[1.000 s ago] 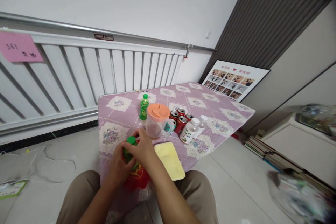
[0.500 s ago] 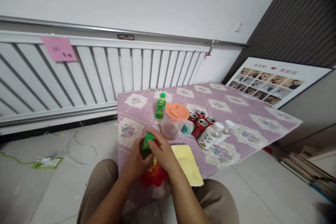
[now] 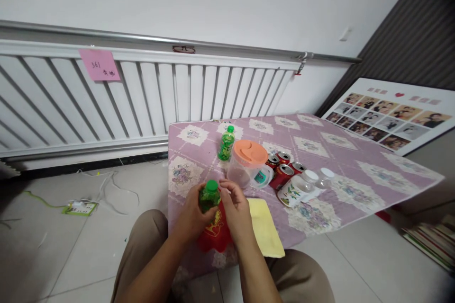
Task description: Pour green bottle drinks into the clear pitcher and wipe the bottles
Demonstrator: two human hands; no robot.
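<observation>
The person's left hand is clamping the green bottle (cap on, upright) above a red item at the desk's near edge, while the right hand is curling beside it, its grip seemingly unclear.

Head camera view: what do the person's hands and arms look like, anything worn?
The left hand and right hand are bare: no gloves, rings or watch visible. Both forearms are bare, no sleeves in view. Tan trousers cover the knees.
</observation>
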